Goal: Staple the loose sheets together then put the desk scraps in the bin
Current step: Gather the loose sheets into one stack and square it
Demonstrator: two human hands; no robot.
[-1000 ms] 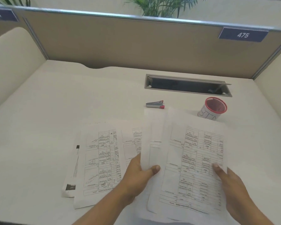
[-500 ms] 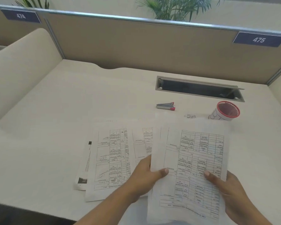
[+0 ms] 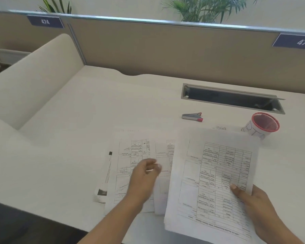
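White surface [image 3: 74, 141], left hand [image 3: 144, 175] now off held sheets [image 3: 213, 173], blurred, grip unclear, right hand [image 3: 253, 203] pinching their edge.

Our left hand [image 3: 144, 175] is blurry, fingers bent. Our right hand [image 3: 253, 198] pinches the sheets [image 3: 213, 173], thumb on top, fingers underneath.

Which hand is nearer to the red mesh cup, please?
Right. The right hand grips the paper stack in front of the red mesh cup; the left hand is farther left, over other sheets.
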